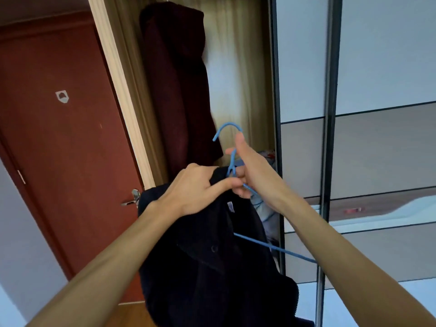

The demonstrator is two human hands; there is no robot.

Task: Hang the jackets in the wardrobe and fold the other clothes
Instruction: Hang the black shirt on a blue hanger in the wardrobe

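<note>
Two hands meet just below the middle of the view. The left hand point(188, 192) clenches the collar of one dark navy jacket point(212, 267), which hangs toward 6 o'clock. The right hand point(250, 171) has its fingers curled round the neck of a single blue hanger point(274, 248), the hook pointing to 12 o'clock. One hanger arm is inside the jacket and the other sticks out toward 4 o'clock. One maroon coat point(174, 90) hangs in the open wardrobe point(236, 67) at 11 o'clock. Two sliding doors point(377, 67) fill 3 o'clock, and one red-brown door point(59, 138) stands at 9 o'clock.
</note>
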